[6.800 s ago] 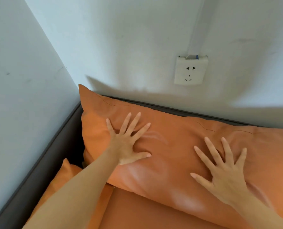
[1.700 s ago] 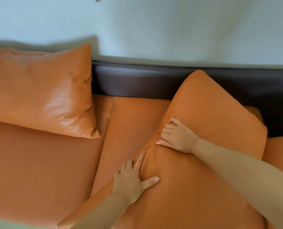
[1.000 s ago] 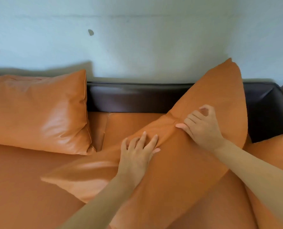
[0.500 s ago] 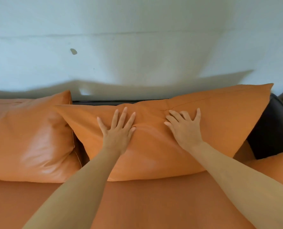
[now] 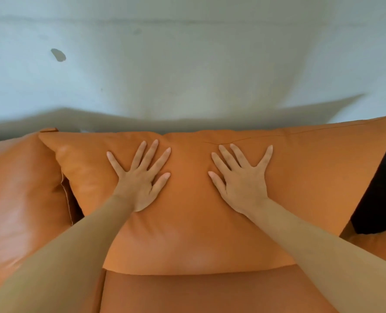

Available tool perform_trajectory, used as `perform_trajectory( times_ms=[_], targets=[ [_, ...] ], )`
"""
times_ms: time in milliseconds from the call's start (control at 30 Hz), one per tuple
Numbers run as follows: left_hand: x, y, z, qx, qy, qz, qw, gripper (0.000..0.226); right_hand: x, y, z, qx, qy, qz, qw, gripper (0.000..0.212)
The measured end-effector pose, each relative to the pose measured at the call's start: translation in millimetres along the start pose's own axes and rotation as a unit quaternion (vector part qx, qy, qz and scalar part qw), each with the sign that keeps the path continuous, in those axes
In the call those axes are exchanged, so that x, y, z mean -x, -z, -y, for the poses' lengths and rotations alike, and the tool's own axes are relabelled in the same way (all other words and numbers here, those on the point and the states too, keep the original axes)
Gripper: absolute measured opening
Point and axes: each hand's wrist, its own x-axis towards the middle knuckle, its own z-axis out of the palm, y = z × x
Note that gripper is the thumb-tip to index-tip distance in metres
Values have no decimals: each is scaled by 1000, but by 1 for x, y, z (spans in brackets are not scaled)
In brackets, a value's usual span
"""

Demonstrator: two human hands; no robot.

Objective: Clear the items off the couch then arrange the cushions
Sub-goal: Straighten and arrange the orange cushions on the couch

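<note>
While both flat hands press orange cushion (image 5: 300,177) | pale wall (image 5: 187,64) behind | couch seat (image 5: 210,294) below

A pale wall (image 5: 187,64) is seen behind, marked by a small dark spot (image 5: 58,54) at upper left and crossed by a broad shadow (image 5: 210,116) low down.

Plain orange cushions (image 5: 198,222) (glossy leather), dark brown couch back (image 5: 381,199), pale wall (image 5: 187,64).

Soft, even daylight seen. Broad grey shadow cast on wall (image 5: 187,64) above cushion (image 5: 210,222). Pale sheen noted on cushion leather. Slight blur, wide-angle bending seen at edges.
</note>
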Motion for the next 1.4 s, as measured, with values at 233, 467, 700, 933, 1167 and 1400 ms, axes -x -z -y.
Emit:
perform_trajectory(
  times_ms=[233, 467, 700, 933, 1167, 1400],
  targets=[
    [-5, -3, -2, 40, -11, 40, 998, 54, 9, 0, 8, -39, -37, -20, 998, 52],
    [21, 15, -15, 3, -8, -44, 999, 61, 20, 2, -1, -65, -32, 10, 997, 59],
    [106, 0, 30, -50, 69, -44, 995, 75, 70, 2, -62, 11, -28, 5, 1000, 70],
    [75, -11, 14, -26, 122, -40, 991, 73, 48, -22, -65, 39, -30, 15, 999, 74],
    [64, -12, 11, -58, 136, -22, 989, 76, 35, -32, -67, 43, -27, 18, 999, 75],
    [82, 0, -9, -37, 43, -107, 993, 67, 58, -22, -63, -8, 26, -52, 998, 63]
  ],
)
